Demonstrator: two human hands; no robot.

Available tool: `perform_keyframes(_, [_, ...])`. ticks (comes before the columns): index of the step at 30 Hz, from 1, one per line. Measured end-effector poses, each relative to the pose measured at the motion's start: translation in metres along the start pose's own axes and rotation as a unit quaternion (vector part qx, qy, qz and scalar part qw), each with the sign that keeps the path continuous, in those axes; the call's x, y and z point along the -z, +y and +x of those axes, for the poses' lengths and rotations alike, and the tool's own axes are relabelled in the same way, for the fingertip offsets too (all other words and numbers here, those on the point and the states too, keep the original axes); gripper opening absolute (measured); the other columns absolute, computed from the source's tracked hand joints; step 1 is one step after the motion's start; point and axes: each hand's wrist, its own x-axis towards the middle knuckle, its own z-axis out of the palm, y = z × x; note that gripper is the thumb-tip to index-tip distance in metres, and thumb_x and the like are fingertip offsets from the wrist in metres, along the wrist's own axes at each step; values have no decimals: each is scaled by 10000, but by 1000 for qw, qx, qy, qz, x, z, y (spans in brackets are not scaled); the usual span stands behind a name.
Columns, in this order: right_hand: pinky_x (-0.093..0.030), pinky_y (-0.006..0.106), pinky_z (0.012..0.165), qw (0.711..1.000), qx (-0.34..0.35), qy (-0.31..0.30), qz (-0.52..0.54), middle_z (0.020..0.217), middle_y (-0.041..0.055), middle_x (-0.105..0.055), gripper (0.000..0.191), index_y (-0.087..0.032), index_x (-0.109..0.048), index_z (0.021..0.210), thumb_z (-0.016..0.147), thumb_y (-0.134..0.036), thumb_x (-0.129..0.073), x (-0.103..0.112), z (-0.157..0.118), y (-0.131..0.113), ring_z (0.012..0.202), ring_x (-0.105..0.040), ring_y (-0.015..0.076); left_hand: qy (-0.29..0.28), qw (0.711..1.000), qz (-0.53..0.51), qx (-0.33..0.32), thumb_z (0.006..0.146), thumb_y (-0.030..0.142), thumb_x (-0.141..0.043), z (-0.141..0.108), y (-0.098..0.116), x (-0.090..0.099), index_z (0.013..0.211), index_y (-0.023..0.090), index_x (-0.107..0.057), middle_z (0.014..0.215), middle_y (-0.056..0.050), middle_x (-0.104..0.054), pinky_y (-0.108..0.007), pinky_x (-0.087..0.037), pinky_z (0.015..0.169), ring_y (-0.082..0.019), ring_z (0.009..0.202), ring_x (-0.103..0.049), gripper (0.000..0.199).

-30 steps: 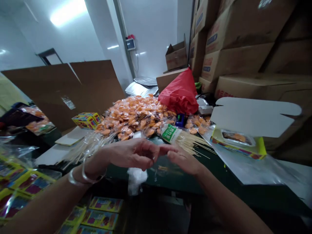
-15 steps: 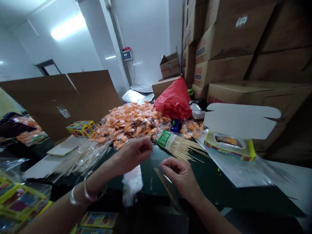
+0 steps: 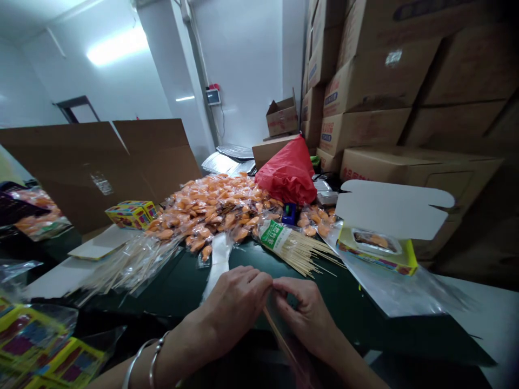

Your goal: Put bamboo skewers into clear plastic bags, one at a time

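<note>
Left hand (image 3: 239, 305) and right hand (image 3: 306, 313) are meeting, fingers pinching the top of the clear plastic sleeve with thin stick (image 3: 283, 341); it's hanging below them, long axis running bodyward, slanting right, right hand lying nearer.

Packing workshop with stacked cartons (image 3: 381, 86)

Behind the dark green table (image 3: 248, 256) are pale walls (image 3: 247, 59) and a bright light (image 3: 117, 46).
</note>
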Motion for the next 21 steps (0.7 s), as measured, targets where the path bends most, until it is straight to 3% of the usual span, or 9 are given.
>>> perform_keyframes(6, [-328, 207, 550, 998, 2, -36, -60, 602, -24, -524, 200, -162, -568, 655, 796, -108, -436, 8, -13, 3, 569, -459, 106, 1, 1000, 22, -19, 833, 79, -463, -4, 15, -10, 740, 171, -546, 693, -11, -615, -267, -399, 591, -158, 632, -563, 155])
perform_keyframes(12, [-357, 209, 578, 1000, -21, 1, -12, 649, -10, -572, 207, -163, -594, 699, 832, -144, -437, 10, -28, -8, 604, -499, 114, 81, 992, 89, 37, 786, 83, -442, 4, 29, -17, 675, 185, -502, 632, -5, -589, -286, -391, 642, -155, 621, -547, 162])
perform_keyframes(16, [-386, 206, 573, 995, -63, 60, 43, 643, -11, -594, 191, -168, -652, 762, 828, -206, -477, 20, -35, -5, 599, -521, 121, 154, 975, 70, 147, 806, 145, -442, 2, 8, 11, 734, 186, -527, 706, -25, -610, -284, -418, 679, -164, 681, -562, 119])
perform_keyframes(19, [-369, 200, 514, 988, -97, 86, 87, 580, -21, -547, 203, -168, -658, 765, 830, -273, -497, 29, -39, 6, 532, -478, 111, 201, 933, 14, 297, 795, 263, -502, -29, -13, 25, 732, 226, -557, 684, 20, -609, -268, -417, 624, -160, 638, -551, 91])
perform_keyframes(21, [-368, 198, 504, 981, -112, 104, 119, 569, -21, -537, 207, -164, -652, 756, 827, -301, -514, 32, -38, 13, 523, -471, 109, 121, 919, -81, 367, 781, 387, -521, -62, -17, 18, 595, 240, -540, 528, 72, -549, -227, -374, 508, -127, 495, -487, 238])
